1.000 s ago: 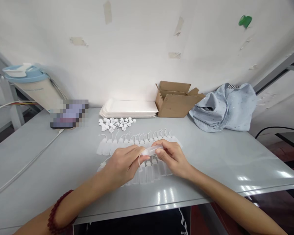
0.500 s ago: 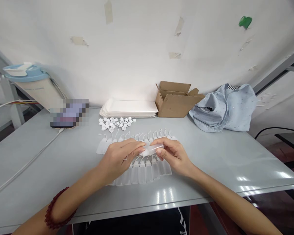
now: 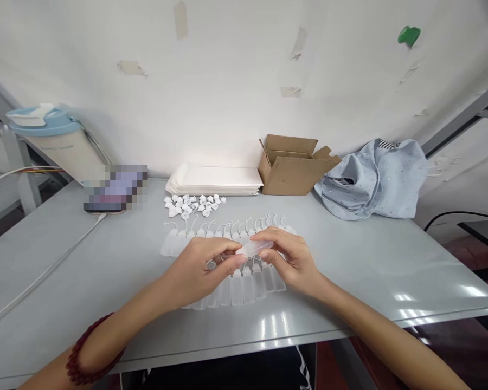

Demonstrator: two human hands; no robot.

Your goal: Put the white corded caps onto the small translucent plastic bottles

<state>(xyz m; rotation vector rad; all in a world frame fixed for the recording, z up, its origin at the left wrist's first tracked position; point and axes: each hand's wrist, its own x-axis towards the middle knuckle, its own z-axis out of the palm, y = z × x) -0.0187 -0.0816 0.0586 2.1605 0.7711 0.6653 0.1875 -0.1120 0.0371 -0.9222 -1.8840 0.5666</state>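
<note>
A small translucent plastic bottle [image 3: 257, 248] lies on its side between my hands, above the table. My right hand [image 3: 289, 257] grips its body between thumb and fingers. My left hand [image 3: 207, 265] pinches the bottle's neck end, which the fingertips partly cover. Under and around the hands are two rows of similar bottles: a back row [image 3: 171, 242] with thin curved white strips sticking up from the necks, and a front row [image 3: 236, 290] lying closer to me. Part of both rows is hidden by my hands. Several small white caps [image 3: 184, 207] are heaped behind the back row.
Against the wall are a stack of white sheets or sleeves [image 3: 219, 181], an open cardboard box [image 3: 290, 176] and a light blue cloth bundle [image 3: 374, 181]. On the left, a phone [image 3: 116, 189] with a white cable [image 3: 65, 254] leans by a large blue-lidded cup [image 3: 61, 143].
My left thumb has moved down and the left fingers have shifted round the bottle's neck end. The right hand keeps its hold, and the bottle has barely moved.
</note>
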